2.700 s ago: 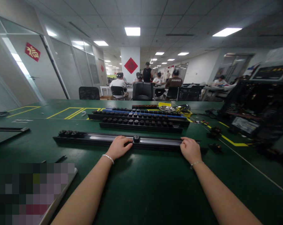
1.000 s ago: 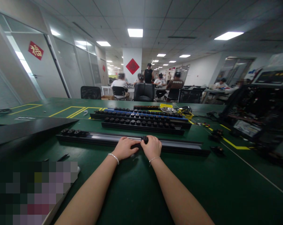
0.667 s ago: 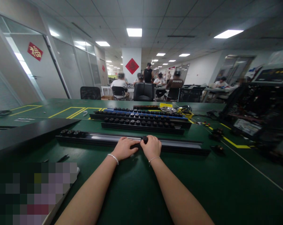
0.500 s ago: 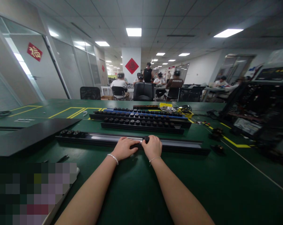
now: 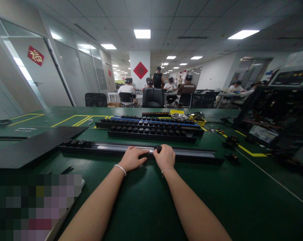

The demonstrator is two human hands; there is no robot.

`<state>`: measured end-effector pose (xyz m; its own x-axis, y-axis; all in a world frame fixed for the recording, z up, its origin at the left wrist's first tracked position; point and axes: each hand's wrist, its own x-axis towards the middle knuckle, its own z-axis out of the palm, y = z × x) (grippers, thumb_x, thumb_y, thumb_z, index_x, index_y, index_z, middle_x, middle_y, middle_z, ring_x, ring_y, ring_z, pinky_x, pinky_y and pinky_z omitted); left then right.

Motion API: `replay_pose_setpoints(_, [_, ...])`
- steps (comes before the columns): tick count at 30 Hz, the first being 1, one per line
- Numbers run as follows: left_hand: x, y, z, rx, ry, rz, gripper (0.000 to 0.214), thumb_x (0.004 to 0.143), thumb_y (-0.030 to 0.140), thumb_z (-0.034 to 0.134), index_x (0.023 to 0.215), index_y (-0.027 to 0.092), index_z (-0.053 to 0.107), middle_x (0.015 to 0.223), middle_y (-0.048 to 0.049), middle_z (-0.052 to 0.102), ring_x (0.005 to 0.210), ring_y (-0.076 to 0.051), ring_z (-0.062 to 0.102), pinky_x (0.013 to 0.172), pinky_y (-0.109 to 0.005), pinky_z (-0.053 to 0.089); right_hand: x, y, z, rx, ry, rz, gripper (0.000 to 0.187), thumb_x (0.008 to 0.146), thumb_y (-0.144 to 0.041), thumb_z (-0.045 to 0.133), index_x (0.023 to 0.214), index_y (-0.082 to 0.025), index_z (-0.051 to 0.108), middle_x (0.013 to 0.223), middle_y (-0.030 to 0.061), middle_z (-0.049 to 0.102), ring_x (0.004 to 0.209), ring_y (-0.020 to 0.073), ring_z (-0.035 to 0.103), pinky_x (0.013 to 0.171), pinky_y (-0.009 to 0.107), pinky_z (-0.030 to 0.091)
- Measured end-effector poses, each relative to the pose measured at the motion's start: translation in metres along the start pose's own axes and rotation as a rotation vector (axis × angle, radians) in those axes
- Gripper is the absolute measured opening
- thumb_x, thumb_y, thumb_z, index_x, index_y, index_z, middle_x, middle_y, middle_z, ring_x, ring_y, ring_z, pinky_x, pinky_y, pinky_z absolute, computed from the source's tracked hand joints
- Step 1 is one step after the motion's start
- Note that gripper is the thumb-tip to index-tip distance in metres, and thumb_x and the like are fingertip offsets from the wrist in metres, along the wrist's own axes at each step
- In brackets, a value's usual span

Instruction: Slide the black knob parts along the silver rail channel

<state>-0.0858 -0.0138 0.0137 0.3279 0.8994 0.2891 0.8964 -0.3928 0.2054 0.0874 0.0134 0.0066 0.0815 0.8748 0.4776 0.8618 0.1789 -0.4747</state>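
Observation:
A long black channel with a shiny inner strip lies across the green table in front of me. Several round black socket-like modules sit in its left end. My left hand rests over the channel's near wall, fingers inside and thumb along the front, closed loosely on it. Between the thumb and fingers of my right hand is a small black socket module, held at the channel a little right of the left hand. The module's lower part is hidden by that hand.
Beyond lie more black strips filled with modules, plus a yellow tray and cables. A dark flat sheet is at left, loose modules at right. An open-sided machine stands far right. People sit farther back.
My right hand and the module have shifted slightly right along the channel. My left hand stays put. The dark sheet at left has moved a little to the right.

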Motion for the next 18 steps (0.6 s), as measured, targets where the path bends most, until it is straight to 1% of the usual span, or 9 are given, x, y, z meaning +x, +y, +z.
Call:
replay_pose_setpoints(9, [0.003,-0.005,0.005,0.051,0.014,0.012,0.035,0.086,0.026,0.047,0.118,0.037,0.057,0.105,0.0018,0.069,0.098,-0.016,0.059,0.093,-0.038,0.032,0.001,-0.001,-0.001,-0.005,-0.004,0.016,0.023,0.074,-0.031,0.051,0.086,-0.015,0.062,0.091,0.0103,0.064,0.095,0.0231,0.053,0.084,0.033,0.036])
replay_pose_setpoints(14, [0.004,-0.008,0.008,0.062,0.022,0.015,0.035,0.087,0.024,0.048,0.118,0.038,0.057,0.103,0.0021,0.070,0.096,-0.015,0.059,0.093,-0.037,0.032,0.003,-0.001,-0.003,-0.008,-0.018,0.035,0.024,0.074,-0.030,0.051,0.087,-0.014,0.062,0.092,0.0114,0.064,0.095,0.0233,0.053,0.083,0.032,0.037])
replay_pose_setpoints(18, [0.004,-0.009,0.010,0.064,0.032,0.020,0.034,0.088,0.025,0.047,0.118,0.038,0.057,0.103,0.0022,0.070,0.097,-0.015,0.059,0.094,-0.037,0.032,0.006,0.006,-0.008,-0.034,-0.038,0.056,0.025,0.075,-0.030,0.050,0.088,-0.013,0.062,0.093,0.0123,0.064,0.095,0.0236,0.052,0.082,0.031,0.038])
